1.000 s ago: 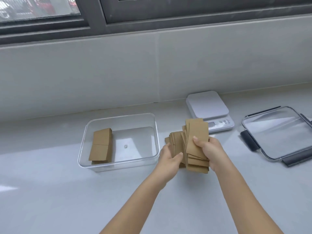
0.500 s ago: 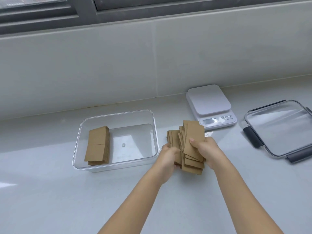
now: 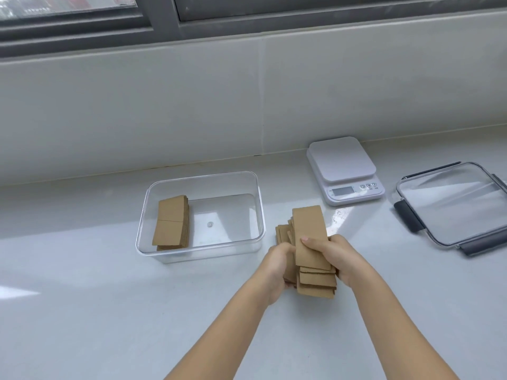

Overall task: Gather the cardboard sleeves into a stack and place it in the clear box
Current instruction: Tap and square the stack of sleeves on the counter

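A loose, uneven stack of brown cardboard sleeves is held between both hands just right of the clear box. My left hand grips the stack's left side, and my right hand grips its right side with the thumb on the top sleeve. The sleeves are fanned out, with lower ones sticking out toward me. Inside the box, against its left wall, lies another stack of cardboard sleeves.
A white kitchen scale stands behind the hands to the right. The box's clear lid with grey clips lies at the far right. A tiled wall and window frame rise behind the white counter.
Both hands have squeezed the sleeves closer together and the top sleeve has straightened. The bundle stays beside the box.
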Available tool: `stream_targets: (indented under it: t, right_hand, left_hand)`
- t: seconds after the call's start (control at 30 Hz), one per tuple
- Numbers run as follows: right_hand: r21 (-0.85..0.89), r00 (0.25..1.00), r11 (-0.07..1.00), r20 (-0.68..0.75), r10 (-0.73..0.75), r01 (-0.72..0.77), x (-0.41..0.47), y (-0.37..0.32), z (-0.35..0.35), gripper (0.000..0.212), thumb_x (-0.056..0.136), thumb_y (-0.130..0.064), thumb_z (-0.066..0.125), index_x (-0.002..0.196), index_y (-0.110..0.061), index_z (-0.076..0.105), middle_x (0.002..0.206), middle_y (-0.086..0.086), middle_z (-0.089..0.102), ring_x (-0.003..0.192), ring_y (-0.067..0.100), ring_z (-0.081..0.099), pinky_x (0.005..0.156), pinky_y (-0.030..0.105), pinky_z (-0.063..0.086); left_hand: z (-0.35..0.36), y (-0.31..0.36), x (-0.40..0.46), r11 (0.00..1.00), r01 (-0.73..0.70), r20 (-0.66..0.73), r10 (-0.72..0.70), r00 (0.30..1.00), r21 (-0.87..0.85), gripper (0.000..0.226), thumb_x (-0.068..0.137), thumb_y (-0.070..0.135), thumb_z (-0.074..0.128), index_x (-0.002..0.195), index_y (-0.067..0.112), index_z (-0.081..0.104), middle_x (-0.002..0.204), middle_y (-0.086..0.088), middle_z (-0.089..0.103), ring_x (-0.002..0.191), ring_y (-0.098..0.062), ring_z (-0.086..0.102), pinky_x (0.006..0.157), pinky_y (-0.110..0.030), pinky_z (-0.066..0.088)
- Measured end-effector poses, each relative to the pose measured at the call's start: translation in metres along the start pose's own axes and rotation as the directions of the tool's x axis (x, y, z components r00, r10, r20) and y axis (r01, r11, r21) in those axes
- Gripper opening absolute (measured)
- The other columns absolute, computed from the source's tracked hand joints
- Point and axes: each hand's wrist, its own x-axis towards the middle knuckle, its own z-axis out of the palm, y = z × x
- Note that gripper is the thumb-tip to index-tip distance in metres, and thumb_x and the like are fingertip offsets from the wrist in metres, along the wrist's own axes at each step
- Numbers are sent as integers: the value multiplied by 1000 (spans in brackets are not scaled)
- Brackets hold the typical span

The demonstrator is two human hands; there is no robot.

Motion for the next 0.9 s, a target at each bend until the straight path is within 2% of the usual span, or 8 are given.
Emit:
stream_targets:
  t: [0.17, 0.27, 0.43, 0.53, 0.6, 0.67, 0.8, 0.9]
  right_hand:
    - [-5, 998, 999, 44, -35, 35, -36, 21, 6, 45, 69, -27, 80, 104, -3, 65, 85, 13, 76, 73, 24, 73, 54, 28, 56]
    - [-56, 992, 991, 1, -125, 124, -57, 32, 18, 44, 69, -26, 80, 105, -11, 60, 95, 9, 73, 83, 22, 71, 67, 33, 57]
    - [-317, 938, 900, -76, -338, 299, -101, 36, 42, 49, 59, -41, 78, 98, -25, 53, 90, -10, 65, 79, 4, 64, 58, 20, 48]
    - [-540, 839, 708, -6, -544, 456, -126, 38, 70, 51, 53, -47, 69, 97, -36, 46, 83, -18, 61, 72, -3, 60, 52, 16, 45]
    - [-628, 765, 550, 115, -634, 550, -136, 39, 88, 48, 56, -45, 65, 99, -37, 44, 83, -17, 60, 68, 5, 61, 49, 17, 45]
    - [-727, 654, 295, 271, -706, 620, -141, 42, 106, 50, 65, -44, 63, 110, -30, 47, 93, -11, 62, 81, 14, 61, 63, 21, 46]
    - [-797, 602, -37, 485, -635, 603, -143, 55, 140, 47, 75, -43, 58, 114, -18, 48, 104, -2, 62, 92, 23, 57, 79, 33, 47]
    - [-781, 618, -187, 595, -513, 596, -146, 71, 171, 44, 75, -36, 59, 113, -16, 47, 104, 1, 61, 91, 25, 56, 76, 33, 45]
  left_hand:
    - [1, -22, -26, 999, 47, 69, -47, 997, -9, 35, 88, 18, 38, 107, 11, 67, 102, -12, 72, 94, -30, 67, 90, -47, 52]
    - [-6, -35, -41, 1000, 17, 116, -16, 993, -6, 42, 82, 12, 38, 114, 10, 65, 111, -16, 72, 101, -33, 67, 89, -51, 54]
    - [-41, -47, -80, 978, -97, 188, 61, 980, 186, 61, 63, 13, 51, 123, 22, 48, 104, 3, 61, 92, -17, 56, 79, -29, 42]
    - [-77, -47, -103, 900, -284, 139, 251, 958, 332, 61, 63, 17, 61, 121, 29, 48, 118, 13, 62, 106, -6, 60, 88, -27, 45]
    - [-99, -49, -117, 816, -435, 73, 442, 894, 380, 66, 65, 10, 67, 123, 33, 43, 123, 12, 57, 116, -5, 55, 83, -15, 48]
    - [-122, -53, -137, 704, -526, -23, 608, 794, 477, 84, 67, 11, 73, 135, 37, 30, 133, 20, 41, 124, 0, 43, 80, -5, 41]
    - [-157, -71, -167, 260, -447, 44, 825, 563, 856, 91, 67, 32, 67, 143, 38, 17, 140, 30, 22, 135, 7, 15, 111, -18, 14]
    - [-172, -91, -173, 59, -190, 91, 713, 695, 980, 83, 74, 38, 59, 145, 30, 17, 145, 22, 28, 143, -5, 9, 117, -36, -3]
